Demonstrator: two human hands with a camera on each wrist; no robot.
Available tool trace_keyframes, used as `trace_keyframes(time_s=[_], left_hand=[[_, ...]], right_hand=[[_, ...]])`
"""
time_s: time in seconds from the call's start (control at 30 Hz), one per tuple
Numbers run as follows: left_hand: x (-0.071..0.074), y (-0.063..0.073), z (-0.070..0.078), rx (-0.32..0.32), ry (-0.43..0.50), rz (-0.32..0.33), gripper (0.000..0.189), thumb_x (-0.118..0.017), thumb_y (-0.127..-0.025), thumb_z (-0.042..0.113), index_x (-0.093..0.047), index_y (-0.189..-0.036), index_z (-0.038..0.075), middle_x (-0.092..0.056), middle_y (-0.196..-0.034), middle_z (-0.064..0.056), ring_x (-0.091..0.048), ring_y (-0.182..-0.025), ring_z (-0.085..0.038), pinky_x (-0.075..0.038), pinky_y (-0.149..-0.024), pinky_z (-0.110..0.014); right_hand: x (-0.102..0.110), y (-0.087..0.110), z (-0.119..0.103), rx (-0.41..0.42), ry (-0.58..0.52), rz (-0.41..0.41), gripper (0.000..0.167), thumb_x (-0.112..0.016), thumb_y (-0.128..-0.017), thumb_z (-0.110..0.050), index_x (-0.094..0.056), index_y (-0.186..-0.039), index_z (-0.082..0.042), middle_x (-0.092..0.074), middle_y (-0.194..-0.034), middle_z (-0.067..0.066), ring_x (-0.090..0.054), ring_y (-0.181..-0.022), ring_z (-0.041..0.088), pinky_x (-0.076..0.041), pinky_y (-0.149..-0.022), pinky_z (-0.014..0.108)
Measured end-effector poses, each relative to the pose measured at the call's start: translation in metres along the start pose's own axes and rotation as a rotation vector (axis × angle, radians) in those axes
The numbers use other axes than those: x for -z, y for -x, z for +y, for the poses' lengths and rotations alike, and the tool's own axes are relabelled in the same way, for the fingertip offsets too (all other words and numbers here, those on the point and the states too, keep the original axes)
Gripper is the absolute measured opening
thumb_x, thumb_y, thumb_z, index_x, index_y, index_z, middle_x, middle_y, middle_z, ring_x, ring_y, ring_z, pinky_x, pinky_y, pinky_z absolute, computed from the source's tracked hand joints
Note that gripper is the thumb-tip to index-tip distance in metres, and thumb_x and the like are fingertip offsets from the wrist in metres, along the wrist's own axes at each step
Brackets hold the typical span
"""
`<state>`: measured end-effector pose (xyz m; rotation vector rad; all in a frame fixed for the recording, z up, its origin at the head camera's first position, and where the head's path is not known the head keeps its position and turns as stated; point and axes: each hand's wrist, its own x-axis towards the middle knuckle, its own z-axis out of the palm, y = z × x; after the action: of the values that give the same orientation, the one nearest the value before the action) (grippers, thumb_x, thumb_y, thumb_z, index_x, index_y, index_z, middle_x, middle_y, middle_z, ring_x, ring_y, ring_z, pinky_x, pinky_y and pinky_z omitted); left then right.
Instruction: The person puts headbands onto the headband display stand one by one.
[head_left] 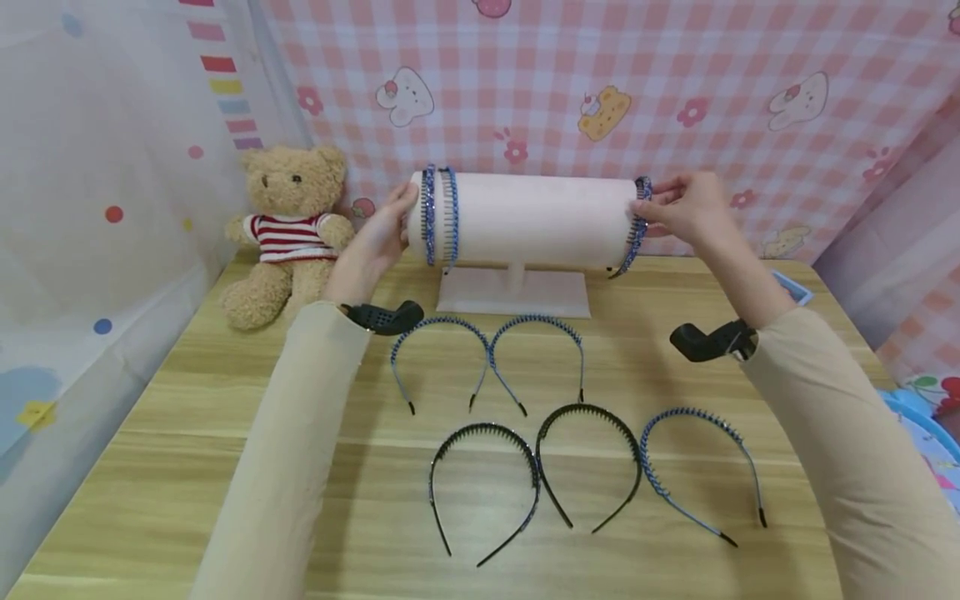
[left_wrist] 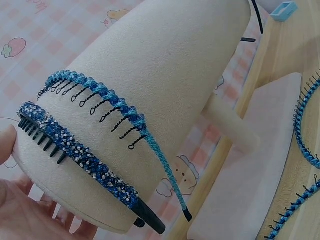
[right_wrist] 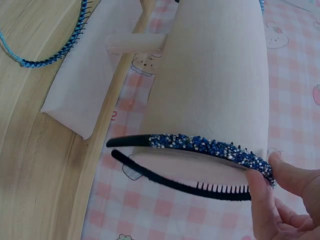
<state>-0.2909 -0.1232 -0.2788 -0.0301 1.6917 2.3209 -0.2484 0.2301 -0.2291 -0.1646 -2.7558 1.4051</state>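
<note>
A padded cylinder headband stand [head_left: 540, 218] lies crosswise at the back of the table. My left hand [head_left: 381, 227] holds its left end, thumb on one side and fingers under the end. Near that hand the roll wears a blue glittery beaded headband [left_wrist: 75, 152] and a blue braided headband [left_wrist: 112, 102]. At the other end my right hand [head_left: 684, 208] pinches a second blue beaded headband [right_wrist: 200, 144] between thumb and fingers. In the right wrist view this band sits at the roll's rim, its black toothed side hanging past the end face.
Blue headbands [head_left: 441, 320] and black headbands [head_left: 588, 408] lie on the wooden table [head_left: 360, 533] in front of the stand's base [head_left: 513, 296]. A teddy bear [head_left: 292, 225] sits at the left. A light blue object [head_left: 793, 287] is behind my right forearm.
</note>
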Motion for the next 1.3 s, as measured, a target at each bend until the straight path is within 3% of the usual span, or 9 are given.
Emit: trace_keyframes(time_s=[0.33, 0.47, 0.53, 0.63, 0.8, 0.9, 0.97, 1.17, 1.3], left_hand=[[-0.002, 0.000, 0.000, -0.012, -0.026, -0.004, 0.055, -0.040, -0.096, 0.037, -0.019, -0.145, 0.023, -0.032, -0.059, 0.009, -0.025, -0.049, -0.007, -0.022, -0.053, -0.017], [-0.002, 0.001, 0.000, -0.003, -0.026, 0.009, 0.056, -0.041, -0.095, 0.037, -0.019, -0.145, 0.025, -0.038, -0.064, 0.010, -0.031, -0.054, -0.005, -0.026, -0.061, -0.018], [-0.002, 0.000, 0.000, 0.003, -0.023, 0.015, 0.057, -0.042, -0.095, 0.038, -0.019, -0.145, 0.026, -0.041, -0.068, 0.011, -0.034, -0.058, -0.005, -0.027, -0.066, -0.019], [-0.001, 0.001, 0.000, 0.006, -0.026, 0.018, 0.057, -0.042, -0.095, 0.038, -0.018, -0.145, 0.026, -0.048, -0.078, 0.013, -0.039, -0.066, -0.003, -0.028, -0.071, -0.019], [0.000, 0.000, 0.000, 0.002, -0.039, 0.005, 0.055, -0.039, -0.096, 0.038, -0.017, -0.145, 0.026, -0.046, -0.091, 0.013, -0.039, -0.078, -0.002, -0.027, -0.076, -0.018], [0.001, -0.001, 0.001, -0.009, -0.052, -0.001, 0.056, -0.038, -0.097, 0.037, -0.016, -0.146, 0.025, -0.045, -0.095, 0.013, -0.039, -0.079, -0.002, -0.026, -0.080, -0.019], [0.000, -0.001, 0.001, -0.015, -0.052, 0.002, 0.056, -0.039, -0.097, 0.037, -0.016, -0.146, 0.024, -0.045, -0.092, 0.013, -0.039, -0.076, -0.002, -0.025, -0.080, -0.019], [-0.001, -0.001, 0.000, -0.026, -0.029, -0.008, 0.053, -0.038, -0.097, 0.036, -0.019, -0.144, 0.022, -0.032, -0.060, 0.009, -0.026, -0.050, -0.007, -0.023, -0.059, -0.019], [-0.001, 0.000, 0.000, -0.016, -0.026, 0.004, 0.054, -0.038, -0.097, 0.036, -0.018, -0.145, 0.023, -0.039, -0.066, 0.011, -0.032, -0.056, -0.006, -0.025, -0.061, -0.017]], right_hand=[[-0.004, -0.003, 0.004, 0.108, 0.028, 0.006, 0.058, -0.066, -0.082, -0.033, -0.048, -0.120, 0.007, -0.054, -0.083, -0.001, -0.059, -0.058, 0.002, -0.053, -0.059, 0.020], [-0.004, -0.004, 0.007, 0.174, 0.168, -0.005, 0.067, -0.060, -0.084, -0.045, -0.042, -0.133, -0.003, -0.051, -0.120, 0.015, -0.061, -0.100, 0.022, -0.051, -0.083, 0.036], [-0.003, -0.005, 0.010, 0.226, 0.240, -0.037, 0.070, -0.054, -0.086, -0.049, -0.035, -0.139, -0.007, -0.038, -0.138, 0.019, -0.048, -0.119, 0.034, -0.043, -0.094, 0.047], [0.001, -0.007, 0.015, 0.339, 0.321, -0.093, 0.068, -0.049, -0.091, -0.046, -0.028, -0.143, -0.007, -0.024, -0.147, 0.021, -0.031, -0.130, 0.043, -0.031, -0.101, 0.056], [0.006, -0.009, 0.024, 0.450, 0.353, -0.174, 0.069, -0.053, -0.092, -0.038, -0.025, -0.142, -0.001, -0.019, -0.150, 0.017, -0.016, -0.138, 0.039, -0.016, -0.109, 0.055], [0.008, -0.010, 0.030, 0.451, 0.328, -0.225, 0.073, -0.057, -0.090, -0.036, -0.020, -0.144, -0.004, -0.014, -0.153, 0.010, -0.026, -0.133, 0.039, -0.018, -0.108, 0.054], [0.009, -0.010, 0.033, 0.455, 0.310, -0.246, 0.077, -0.061, -0.087, -0.034, -0.018, -0.145, -0.007, -0.012, -0.153, 0.007, -0.026, -0.133, 0.038, -0.018, -0.108, 0.055], [0.007, -0.012, 0.038, 0.493, 0.310, -0.268, 0.085, -0.070, -0.080, -0.029, -0.018, -0.145, -0.012, -0.016, -0.152, 0.012, -0.016, -0.138, 0.038, -0.016, -0.108, 0.057], [0.005, -0.016, 0.036, 0.561, 0.353, -0.257, 0.084, -0.072, -0.079, -0.024, -0.022, -0.143, -0.006, -0.023, -0.148, 0.020, -0.022, -0.135, 0.040, -0.019, -0.108, 0.056]])
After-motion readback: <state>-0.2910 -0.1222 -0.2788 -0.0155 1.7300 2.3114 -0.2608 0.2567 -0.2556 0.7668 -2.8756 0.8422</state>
